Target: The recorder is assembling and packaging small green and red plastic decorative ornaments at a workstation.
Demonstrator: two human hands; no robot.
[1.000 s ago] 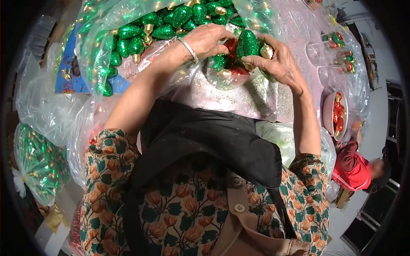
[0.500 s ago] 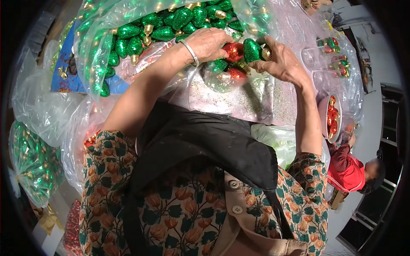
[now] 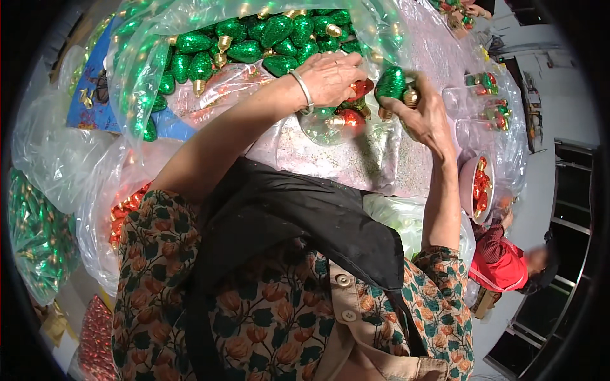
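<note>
Green glittery bulb-shaped ornament (image 3: 389,81) sits in my right hand (image 3: 424,114), its thumb and fingers closed round it. A second gold cap shows by those fingers, so a further ornament may be in the grip. My left hand (image 3: 332,79), wearing a bracelet, curls over a red bulb ornament (image 3: 363,89); its fingertips are partly hidden. Just below, a clear round plastic container (image 3: 321,132) holds another red bulb ornament (image 3: 351,119) and a bit of green, with gold caps.
Many green ornaments (image 3: 244,51) lie in an open clear plastic bag at the back left. Packed clear containers (image 3: 492,114) stand on the right, near a bowl (image 3: 467,190) of red ornaments. A co-worker in a red vest (image 3: 505,267) is at far right.
My right hand has drawn slightly right and down with the green ornament, away from the container. My left hand has moved a little right and down, over the red ornament.
</note>
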